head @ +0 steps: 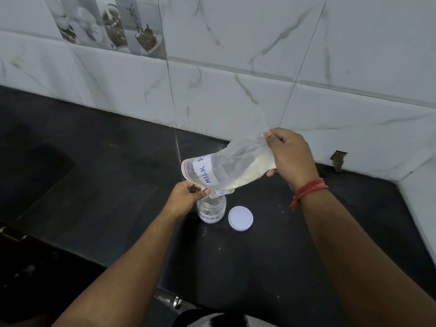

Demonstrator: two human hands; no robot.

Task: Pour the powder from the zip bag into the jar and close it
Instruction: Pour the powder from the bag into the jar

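Two hands [186,197] grip one bag [226,166]; one jar [211,210]; one lid [240,218]

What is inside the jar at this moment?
A little white powder shows through the clear jar. The zip bag mouth and the left hand cover the opening, so any flow is hidden.

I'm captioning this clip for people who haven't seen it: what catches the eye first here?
The tilted zip bag of pale powder at centre, its mouth pinched by the left hand over the open jar, its bottom lifted by the right hand. The white lid lies right of the jar on the dark counter.
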